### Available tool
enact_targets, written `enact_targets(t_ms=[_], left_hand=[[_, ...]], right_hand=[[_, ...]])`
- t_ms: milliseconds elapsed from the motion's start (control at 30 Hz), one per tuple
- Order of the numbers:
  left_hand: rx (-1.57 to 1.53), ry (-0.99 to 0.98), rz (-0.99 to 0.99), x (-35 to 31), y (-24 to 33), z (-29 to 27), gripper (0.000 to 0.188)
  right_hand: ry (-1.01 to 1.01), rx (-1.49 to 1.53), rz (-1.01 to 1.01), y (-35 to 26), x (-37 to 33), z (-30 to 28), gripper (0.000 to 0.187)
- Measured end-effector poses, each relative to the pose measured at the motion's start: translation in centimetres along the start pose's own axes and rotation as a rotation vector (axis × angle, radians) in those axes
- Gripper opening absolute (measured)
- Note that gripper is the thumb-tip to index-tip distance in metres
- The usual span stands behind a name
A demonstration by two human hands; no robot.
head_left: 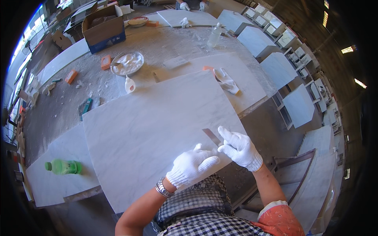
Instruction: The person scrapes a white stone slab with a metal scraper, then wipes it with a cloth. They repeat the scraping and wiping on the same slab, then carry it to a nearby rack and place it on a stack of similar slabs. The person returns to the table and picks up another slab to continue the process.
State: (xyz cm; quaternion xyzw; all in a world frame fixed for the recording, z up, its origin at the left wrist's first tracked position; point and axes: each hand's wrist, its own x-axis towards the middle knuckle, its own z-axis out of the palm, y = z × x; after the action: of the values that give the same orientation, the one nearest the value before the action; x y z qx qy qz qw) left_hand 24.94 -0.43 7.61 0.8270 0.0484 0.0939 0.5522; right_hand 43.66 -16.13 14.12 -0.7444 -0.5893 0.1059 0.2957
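Note:
A large pale marble slab (pixel 153 122) lies in front of me, its near edge close to my body. My gloved right hand (pixel 241 149) is at the slab's right edge, closed on a flat metal scraper blade (pixel 211 136), with the index finger stretched out. The blade points away and left, over the slab; its rear end is hidden by the fingers. My gloved left hand (pixel 193 166) is beside it at the slab's near edge, thumb raised and fingers extended rightward, with nothing visible in it.
A green bottle (pixel 65 166) lies on a slab at left. Beyond the large slab are a white squeeze bottle (pixel 130 84), a bowl of white paste (pixel 127 64), a loose glove (pixel 227 81), a cardboard box (pixel 103 29) and a clear bottle (pixel 214 36). Another person's gloved hands (pixel 193 6) show at the far edge.

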Motion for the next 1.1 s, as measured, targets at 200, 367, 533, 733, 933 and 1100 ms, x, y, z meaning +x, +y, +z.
enact_targets(t_ms=[200, 367, 533, 733, 933, 1100], left_hand=[[-0.207, 0.023, -0.138, -0.3, 0.3, 0.6, 0.048], [-0.872, 0.172, -0.429, 0.3, 1.8, 0.0, 0.035], [-0.910, 0.237, -0.548, -0.2, 2.4, -2.8, 0.028], [-0.585, 0.782, -0.436, -2.9, -2.8, -8.6, 0.024], [1.029, 0.749, -0.533, -7.8, -8.0, -16.6, 0.055], [1.132, 0.658, -0.721, -8.0, -9.1, -17.2, 0.073]], right_hand=[[0.116, 0.017, -0.043, 0.3, 0.3, -0.6, 0.065], [0.023, 0.131, -0.152, -1.2, 0.5, 1.1, 0.062], [-0.059, 0.279, -0.075, -3.1, 1.7, 2.9, 0.062], [-0.229, 0.321, 0.075, -2.8, 3.0, 2.8, 0.055], [-0.053, 0.415, 0.228, -1.7, 10.5, 4.5, 0.022], [0.043, 0.344, 0.197, -2.2, 22.3, 6.2, 0.024]])
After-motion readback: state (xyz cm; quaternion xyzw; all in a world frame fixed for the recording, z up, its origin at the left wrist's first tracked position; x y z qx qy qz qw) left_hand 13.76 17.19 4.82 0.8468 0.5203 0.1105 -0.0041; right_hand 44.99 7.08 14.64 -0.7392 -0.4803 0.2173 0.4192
